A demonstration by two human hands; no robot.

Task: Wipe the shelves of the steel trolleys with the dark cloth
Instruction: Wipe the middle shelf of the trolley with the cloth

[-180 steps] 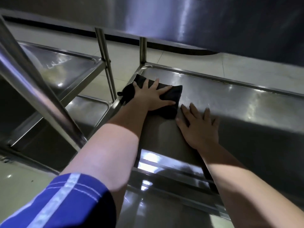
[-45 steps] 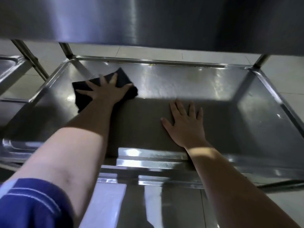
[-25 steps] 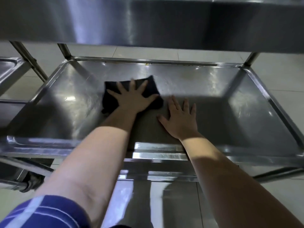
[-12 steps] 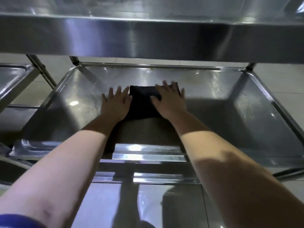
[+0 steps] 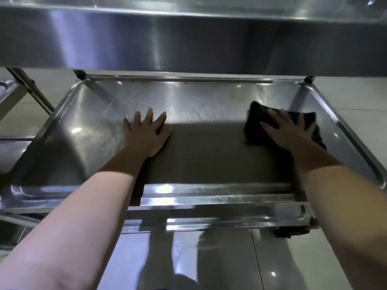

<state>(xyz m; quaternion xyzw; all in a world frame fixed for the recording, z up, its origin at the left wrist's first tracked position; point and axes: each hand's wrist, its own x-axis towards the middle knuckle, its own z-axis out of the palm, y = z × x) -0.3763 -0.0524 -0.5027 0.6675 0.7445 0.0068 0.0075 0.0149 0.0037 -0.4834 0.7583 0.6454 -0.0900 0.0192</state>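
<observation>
The lower shelf (image 5: 199,97) of a steel trolley lies below me, a shallow tray with a raised rim. The dark cloth (image 5: 256,124) lies flat on the shelf's right part, close to the right rim. My right hand (image 5: 282,130) presses down on the cloth with spread, straight fingers and covers its middle. My left hand (image 5: 146,132) rests flat on the bare steel left of centre, fingers spread, holding nothing. Both forearms reach in over the front rim.
The trolley's upper shelf (image 5: 188,38) overhangs across the top of the view, close above the hands. A second steel trolley (image 5: 8,95) stands at the left with a slanted post (image 5: 31,91). A dark caster (image 5: 293,231) sits under the front right corner. Glossy tiled floor (image 5: 209,258) lies below.
The cloth passed from my left hand to my right hand, which has slid it from the shelf's middle to the right side. My left hand stayed flat on the steel left of centre.
</observation>
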